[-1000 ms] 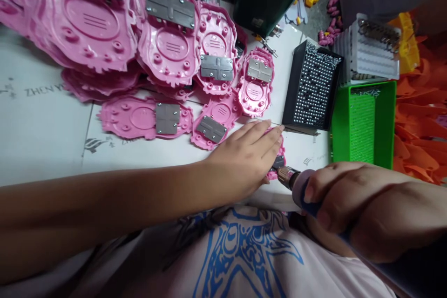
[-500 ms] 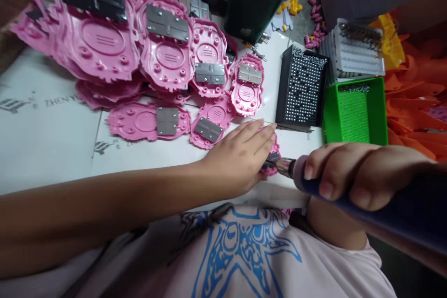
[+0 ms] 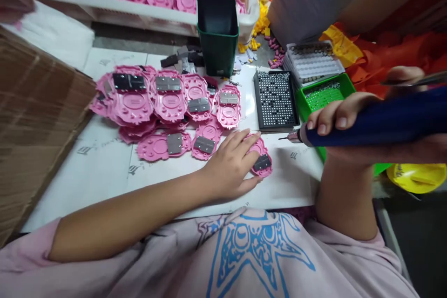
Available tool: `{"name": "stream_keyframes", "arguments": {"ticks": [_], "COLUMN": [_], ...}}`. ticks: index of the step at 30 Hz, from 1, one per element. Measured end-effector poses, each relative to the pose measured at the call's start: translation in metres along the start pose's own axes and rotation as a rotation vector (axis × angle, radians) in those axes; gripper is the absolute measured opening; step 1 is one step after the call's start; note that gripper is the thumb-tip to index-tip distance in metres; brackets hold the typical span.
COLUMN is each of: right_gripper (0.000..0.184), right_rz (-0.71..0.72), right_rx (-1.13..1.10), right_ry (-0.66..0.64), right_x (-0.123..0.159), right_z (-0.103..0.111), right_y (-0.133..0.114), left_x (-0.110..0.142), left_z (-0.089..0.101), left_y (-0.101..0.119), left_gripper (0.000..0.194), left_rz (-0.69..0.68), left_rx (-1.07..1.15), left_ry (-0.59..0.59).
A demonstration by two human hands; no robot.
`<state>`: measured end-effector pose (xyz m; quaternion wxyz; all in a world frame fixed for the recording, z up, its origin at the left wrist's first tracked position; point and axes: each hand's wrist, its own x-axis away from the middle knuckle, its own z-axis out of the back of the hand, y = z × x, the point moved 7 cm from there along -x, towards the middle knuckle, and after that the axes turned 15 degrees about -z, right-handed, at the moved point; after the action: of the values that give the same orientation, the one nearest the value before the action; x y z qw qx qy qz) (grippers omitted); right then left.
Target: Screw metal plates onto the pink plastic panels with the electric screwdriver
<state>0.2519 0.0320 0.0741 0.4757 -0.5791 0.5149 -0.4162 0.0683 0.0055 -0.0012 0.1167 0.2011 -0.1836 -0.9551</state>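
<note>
Pink casing (image 3: 259, 146) lies steadied by my flat left hand (image 3: 230, 163) near the desk's (image 3: 296, 188) front edge; my right hand (image 3: 352, 108) grips the driver (image 3: 370, 125) clear.

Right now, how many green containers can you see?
2: the dark green bin behind the pink shells, and the bright green tray right of the black tray. The right hand and tool cover part of that tray, so another could be hidden.
</note>
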Motion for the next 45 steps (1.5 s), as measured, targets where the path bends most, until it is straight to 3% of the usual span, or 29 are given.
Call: {"name": "stream_keyframes", "arguments": {"ticks": [3, 7, 11, 15, 21, 25, 28, 33, 40, 45], "right_gripper": [0.050, 0.051, 0.043, 0.049, 0.059, 0.060, 0.062, 0.061, 0.061, 0.060], "right_rz": [0.199, 0.250, 0.255, 0.245, 0.256, 0.229, 0.222, 0.233, 0.220, 0.218], "right_rx": [-0.087, -0.152, -0.198, -0.188, -0.178, -0.161, -0.161, -0.165, -0.173, -0.209], "right_ry": [-0.062, -0.100, -0.056, -0.112, -0.180, -0.143, -0.118, -0.109, -0.100, -0.113], "right_x": [-0.003, -0.004, -0.003, -0.004, -0.002, -0.003, -0.005, -0.007, -0.008, -0.010], "right_z": [-0.008, -0.010, -0.010, -0.013, -0.009, -0.004, 0.001, 0.002, 0.003, 0.002], "right_y": [-0.004, 0.001, 0.001, 0.003, 0.007, 0.011, 0.015, 0.015, 0.014, 0.014], "left_x": [0.000, 0.000, 0.000, 0.000, 0.002, 0.006, 0.005, 0.003, 0.005, 0.004], "left_z": [0.001, -0.001, -0.003, -0.004, 0.004, 0.017, 0.039, 0.078, 0.075, 0.091], "left_y": [0.000, 0.002, 0.002, 0.002, 0.019, 0.022, 0.002, -0.037, -0.052, -0.043], "left_gripper": [0.043, 0.047, 0.055, 0.052, 0.047, 0.044, 0.046, 0.041, 0.038, 0.046], "left_rz": [0.002, 0.004, 0.016, -0.001, -0.179, -0.266, -0.172, 0.100, 0.308, 0.298], "left_rx": [-0.027, -0.032, -0.038, -0.079, -0.203, -0.290, -0.317, -0.349, -0.362, -0.377], "left_ry": [-0.004, -0.037, -0.057, -0.030, 0.159, 0.181, 0.154, 0.089, -0.109, -0.080]}}
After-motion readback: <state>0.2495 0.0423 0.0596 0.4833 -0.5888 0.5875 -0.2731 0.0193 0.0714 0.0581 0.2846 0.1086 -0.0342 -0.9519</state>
